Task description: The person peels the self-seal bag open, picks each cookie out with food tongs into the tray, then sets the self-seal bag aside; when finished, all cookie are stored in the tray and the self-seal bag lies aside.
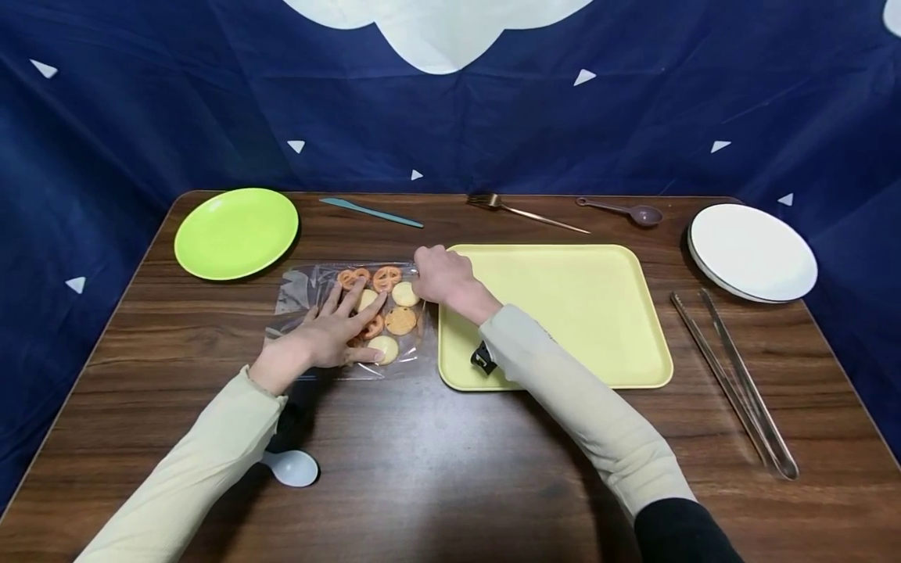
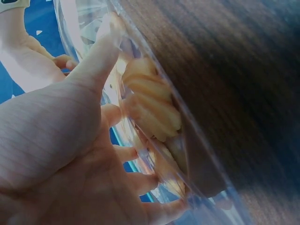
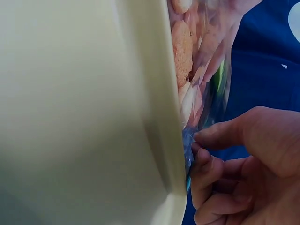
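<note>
A clear plastic bag (image 1: 288, 317) of biscuits lies on the table, with pretzel shapes and round cookies (image 1: 400, 320) inside. Fingers spread, my left hand (image 1: 320, 336) rests on top of the bag; in the left wrist view a ridged cookie (image 2: 150, 103) shows through the plastic beside the thumb. My right hand (image 1: 450, 277) pinches the bag's far right corner between thumb and curled index finger, beside the yellow tray's (image 1: 563, 313) left rim. The right wrist view shows this pinch (image 3: 201, 140) close to the tray's edge.
A green plate (image 1: 236, 234) is at the back left, white plates (image 1: 753, 252) at the back right. Along the back lie a blue knife (image 1: 373, 212), a fork (image 1: 528, 214) and a brown spoon (image 1: 644, 215). Metal tongs (image 1: 753, 399) lie right; a white spoon (image 1: 294, 468) lies near my left forearm.
</note>
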A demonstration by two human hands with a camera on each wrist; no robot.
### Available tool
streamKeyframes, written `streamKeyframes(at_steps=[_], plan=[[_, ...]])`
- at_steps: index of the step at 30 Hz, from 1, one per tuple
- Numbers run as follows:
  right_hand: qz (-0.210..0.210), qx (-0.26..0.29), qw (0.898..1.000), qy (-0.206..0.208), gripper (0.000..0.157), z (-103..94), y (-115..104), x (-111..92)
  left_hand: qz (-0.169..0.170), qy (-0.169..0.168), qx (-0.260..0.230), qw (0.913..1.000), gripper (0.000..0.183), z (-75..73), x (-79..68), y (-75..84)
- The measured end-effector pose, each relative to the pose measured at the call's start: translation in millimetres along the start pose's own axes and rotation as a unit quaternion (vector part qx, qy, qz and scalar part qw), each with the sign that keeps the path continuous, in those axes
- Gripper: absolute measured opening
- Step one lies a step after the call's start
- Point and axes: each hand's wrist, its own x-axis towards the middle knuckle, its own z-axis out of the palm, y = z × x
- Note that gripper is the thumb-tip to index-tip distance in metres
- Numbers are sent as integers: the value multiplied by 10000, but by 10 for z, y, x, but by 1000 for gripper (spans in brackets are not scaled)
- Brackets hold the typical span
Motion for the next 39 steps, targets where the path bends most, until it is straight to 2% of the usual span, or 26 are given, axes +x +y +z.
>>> streamKeyframes(at_steps=[4,11,17,22,29,31,36,39], plan=[[-7,195,9998,26,10,-31,48,-31,-14,29,47,10000,88,-2,0,14],[-75,538,9985,104,26,-97,165,-106,23,28,104,9999,89,-24,-17,14],[-257,724,9969,196,29,-111,185,-144,8,40,60,10000,89,-30,-30,-3],[-184,796,9966,80,30,-104,178,-151,30,63,-20,10000,89,-16,-39,-27],[-56,740,9972,0,34,-83,232,-172,306,278,-135,9991,87,15,-59,-86],[-61,786,9969,82,34,-98,264,-205,364,317,-108,9988,87,22,-58,-93],[-195,830,9951,511,20,-188,412,-384,407,424,-88,9982,88,25,-58,-84],[-326,937,9927,688,23,-254,574,-554,387,486,-78,9980,89,25,-68,-82]])
